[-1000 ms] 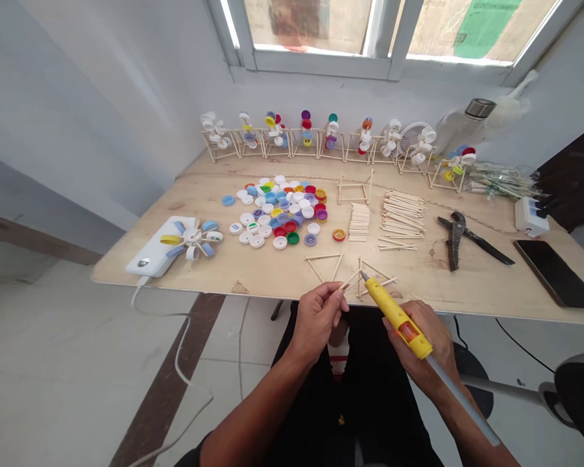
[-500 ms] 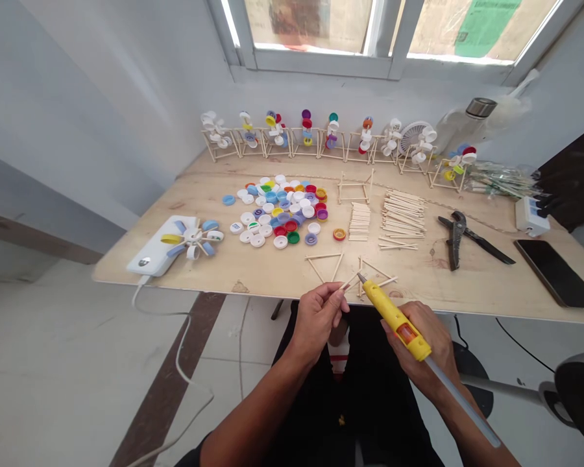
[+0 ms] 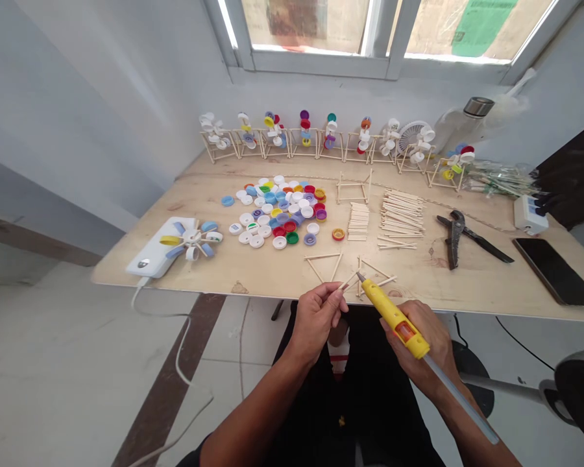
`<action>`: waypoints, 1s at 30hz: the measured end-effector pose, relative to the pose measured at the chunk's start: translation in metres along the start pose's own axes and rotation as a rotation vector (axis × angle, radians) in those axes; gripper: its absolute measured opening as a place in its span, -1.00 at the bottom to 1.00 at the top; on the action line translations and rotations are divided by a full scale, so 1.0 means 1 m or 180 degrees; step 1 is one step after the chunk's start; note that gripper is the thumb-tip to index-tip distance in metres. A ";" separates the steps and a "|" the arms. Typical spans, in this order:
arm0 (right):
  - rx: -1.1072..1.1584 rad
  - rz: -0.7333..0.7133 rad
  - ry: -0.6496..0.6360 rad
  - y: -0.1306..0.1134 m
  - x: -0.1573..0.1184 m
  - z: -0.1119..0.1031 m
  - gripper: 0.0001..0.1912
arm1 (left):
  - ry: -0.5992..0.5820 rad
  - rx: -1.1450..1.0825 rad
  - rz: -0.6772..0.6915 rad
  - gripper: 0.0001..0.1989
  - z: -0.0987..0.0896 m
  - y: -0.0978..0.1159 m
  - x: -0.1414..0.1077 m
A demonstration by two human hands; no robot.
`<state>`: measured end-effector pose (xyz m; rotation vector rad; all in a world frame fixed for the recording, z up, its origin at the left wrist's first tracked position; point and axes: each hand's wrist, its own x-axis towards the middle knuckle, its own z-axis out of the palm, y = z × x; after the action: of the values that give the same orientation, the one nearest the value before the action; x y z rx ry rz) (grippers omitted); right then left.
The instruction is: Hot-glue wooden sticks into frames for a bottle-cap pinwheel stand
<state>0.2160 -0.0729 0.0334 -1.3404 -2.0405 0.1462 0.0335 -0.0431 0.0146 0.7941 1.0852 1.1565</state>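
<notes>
My left hand [image 3: 320, 316] is closed at the table's front edge, pinching a thin wooden stick [image 3: 350, 281] that points up and to the right. A yellow hot glue gun [image 3: 392, 313] is gripped in my right hand [image 3: 421, 344], with a long glue stick [image 3: 460, 397] sticking out of its back end. Its nozzle is at the far tip of the held stick; whether they touch I cannot tell. Just beyond, one stick triangle [image 3: 323, 255] lies flat, and a second stick triangle [image 3: 377, 267] is partly behind the nozzle.
Bottle caps [image 3: 282, 220] lie heaped mid-table, with stick piles [image 3: 401, 214] to their right. Pliers [image 3: 455, 239] and a phone [image 3: 557, 271] lie further right. A white power bank [image 3: 158, 250] with a cap wheel [image 3: 193, 239] is at left. Several cap pinwheels on stick frames [image 3: 304, 139] line the wall.
Both hands, the stick and the glue gun hold almost the same place. The whole view has shifted very slightly.
</notes>
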 end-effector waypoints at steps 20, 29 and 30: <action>0.0118 0.0298 0.0045 -0.004 -0.008 -0.007 -0.86 | 0.0027 -0.0117 -0.0127 -0.66 0.001 0.001 -0.002; 0.0031 0.0256 -0.0007 0.001 -0.008 -0.005 -0.88 | 0.0093 -0.0012 -0.0040 -0.68 0.003 0.003 -0.003; 0.0003 0.0254 0.0001 0.001 -0.008 -0.005 -0.88 | 0.0108 0.0004 -0.0025 -0.68 0.003 0.003 -0.003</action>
<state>0.2212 -0.0804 0.0329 -1.4218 -1.9872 0.1825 0.0350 -0.0450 0.0187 0.7730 1.1165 1.1663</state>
